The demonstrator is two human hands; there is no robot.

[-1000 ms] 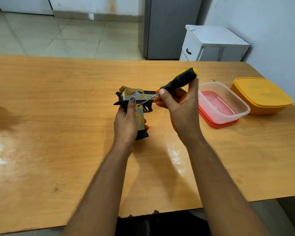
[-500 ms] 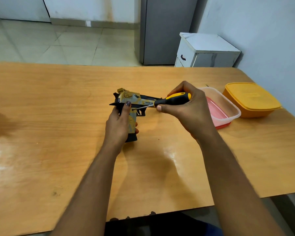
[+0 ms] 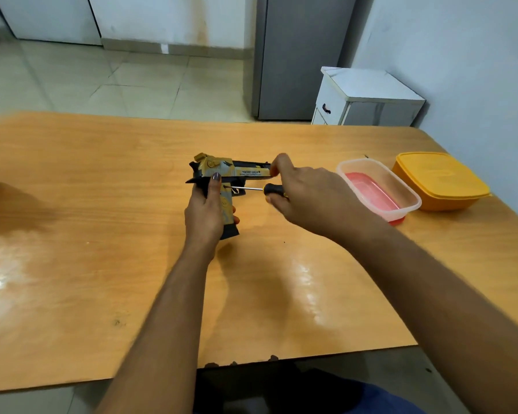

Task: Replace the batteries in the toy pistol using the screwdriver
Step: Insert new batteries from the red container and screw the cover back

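Observation:
A gold and black toy pistol [image 3: 222,170] stands above the wooden table [image 3: 102,234], barrel pointing right. My left hand [image 3: 205,210] grips its handle from behind, thumb up along the side. My right hand [image 3: 305,194] holds the black and yellow screwdriver [image 3: 251,189] level, most of its handle hidden in the palm. The thin metal shaft runs left, and its tip meets the pistol's grip just beside my left thumb.
A clear plastic box [image 3: 377,186] sits on a red lid to the right of my hands. An orange lidded box [image 3: 440,180] stands beyond it near the table's right edge. A white cabinet [image 3: 368,97] and a grey fridge [image 3: 299,55] stand behind the table.
The screwdriver came down from a raised slant to level. Its handle has slid into my right palm, and the tip now sits against the pistol's grip. My left hand kept its hold.

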